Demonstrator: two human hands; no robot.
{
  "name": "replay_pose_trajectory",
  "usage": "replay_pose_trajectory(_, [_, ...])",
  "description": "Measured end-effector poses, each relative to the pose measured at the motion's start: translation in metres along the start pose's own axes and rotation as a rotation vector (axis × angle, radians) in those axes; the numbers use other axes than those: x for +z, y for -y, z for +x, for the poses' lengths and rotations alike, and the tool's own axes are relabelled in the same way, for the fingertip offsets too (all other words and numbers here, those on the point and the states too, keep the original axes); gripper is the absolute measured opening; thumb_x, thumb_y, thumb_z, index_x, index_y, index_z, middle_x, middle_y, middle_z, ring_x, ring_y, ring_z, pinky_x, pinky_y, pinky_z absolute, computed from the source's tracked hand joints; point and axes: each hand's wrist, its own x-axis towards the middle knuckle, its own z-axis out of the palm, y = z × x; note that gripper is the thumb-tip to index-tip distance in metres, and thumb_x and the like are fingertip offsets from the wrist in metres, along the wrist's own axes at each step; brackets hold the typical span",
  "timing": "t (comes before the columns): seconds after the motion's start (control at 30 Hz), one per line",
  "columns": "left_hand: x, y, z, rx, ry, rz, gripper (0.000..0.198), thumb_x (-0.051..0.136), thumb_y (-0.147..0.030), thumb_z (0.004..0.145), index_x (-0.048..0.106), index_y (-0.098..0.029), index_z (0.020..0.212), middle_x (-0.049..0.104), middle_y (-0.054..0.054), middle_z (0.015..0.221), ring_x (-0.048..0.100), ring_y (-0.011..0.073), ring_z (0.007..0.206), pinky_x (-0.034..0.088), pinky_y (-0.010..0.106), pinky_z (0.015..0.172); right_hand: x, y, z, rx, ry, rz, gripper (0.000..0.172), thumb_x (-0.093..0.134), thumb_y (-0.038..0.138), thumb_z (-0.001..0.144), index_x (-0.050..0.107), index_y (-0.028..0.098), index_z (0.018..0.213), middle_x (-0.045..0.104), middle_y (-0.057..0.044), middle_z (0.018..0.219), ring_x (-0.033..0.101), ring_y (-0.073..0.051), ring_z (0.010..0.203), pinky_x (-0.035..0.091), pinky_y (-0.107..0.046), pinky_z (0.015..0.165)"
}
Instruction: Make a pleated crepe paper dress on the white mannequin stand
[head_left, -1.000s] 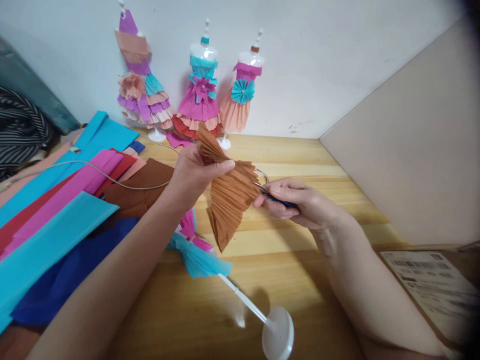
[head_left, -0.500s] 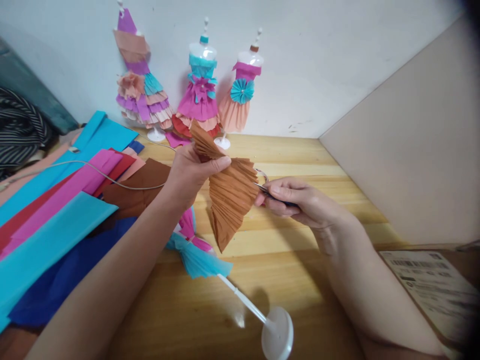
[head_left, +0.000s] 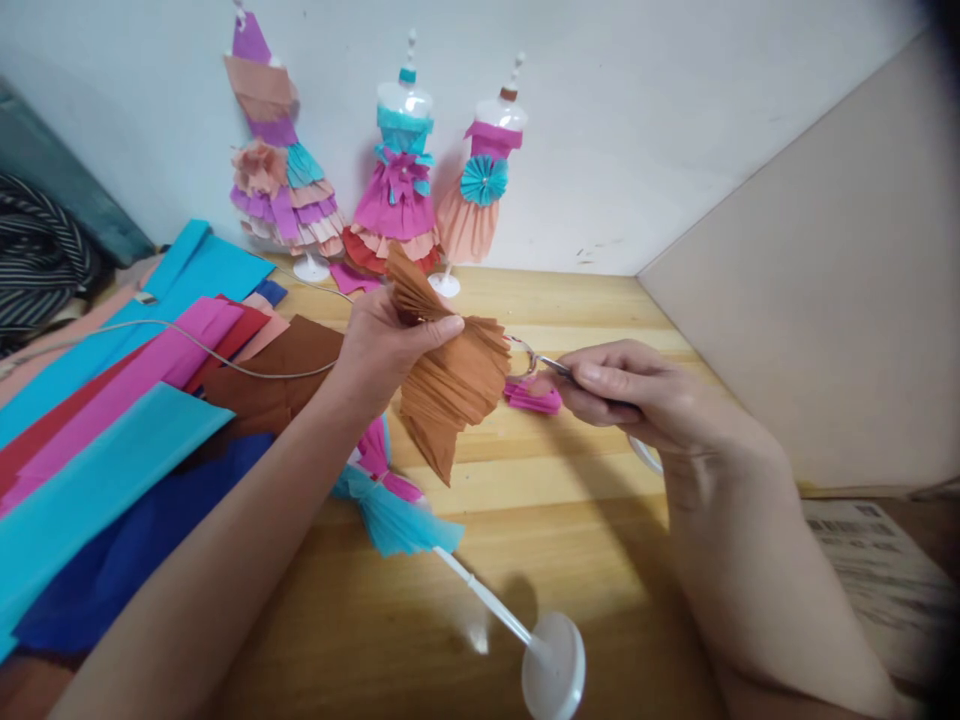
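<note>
My left hand [head_left: 386, 345] is closed on a pleated brown crepe paper fan [head_left: 450, 375], pinched at its middle, above the wooden table [head_left: 570, 520]. To its right, my right hand [head_left: 637, 395] is closed on a thin metal wire [head_left: 536, 360] whose looped end reaches the fan's right edge. A small folded pink paper piece [head_left: 534, 397] lies on the table just below that wire. Under my left forearm lies a tipped mannequin stand [head_left: 551, 670] with a cyan and pink paper skirt [head_left: 394, 515].
Three small dress mannequins [head_left: 405, 175] in coloured crepe paper stand against the white back wall. Sheets of crepe paper [head_left: 112, 420] in cyan, pink, red, brown and blue cover the table's left, crossed by a thin cable [head_left: 187, 340]. A cardboard box with a label [head_left: 877, 570] sits at right.
My right hand has drawn back to the right, away from the fan, uncovering the pink paper piece on the table. The fan has folded in a little and turned in my left hand.
</note>
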Motion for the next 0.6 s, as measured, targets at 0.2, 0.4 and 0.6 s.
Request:
replay_pose_trajectory(0.2, [0.001,0.001,-0.001,-0.002,0.005,0.008,0.014,0.077,-0.016,0.054,0.067,-0.017,0.065,0.066,-0.003,0.064,0.059,0.0125,0.063,0.051,0.026,0.066,0.010,-0.003,0.001,0.041,0.077,-0.033,0.048,0.061,0.060,0.078,0.050,0.018,0.056,0.029,0.006,0.046,0.024,-0.007,0.044,0.011,-0.027,0.043])
replay_pose_trajectory(0.4, [0.000,0.005,0.000,-0.004,0.002,-0.010,0.016,0.078,-0.018,0.054,0.067,-0.017,0.066,0.065,-0.003,0.065,0.059,0.0124,0.062,0.051,0.026,0.064,0.011,-0.015,0.014,0.106,0.009,-0.045,0.045,0.063,0.058,0.076,0.062,0.013,0.072,0.033,0.007,0.048,0.024,-0.006,0.042,0.011,-0.026,0.043])
replay_pose_trajectory(0.6, [0.002,0.002,0.000,0.019,-0.019,0.011,0.015,0.077,-0.018,0.053,0.068,-0.017,0.065,0.066,-0.003,0.065,0.060,0.0136,0.064,0.052,0.027,0.066,0.004,-0.010,0.008,0.090,0.089,-0.102,0.045,0.064,0.055,0.077,0.069,0.011,0.080,0.035,0.006,0.048,0.028,-0.007,0.044,0.018,-0.025,0.044])
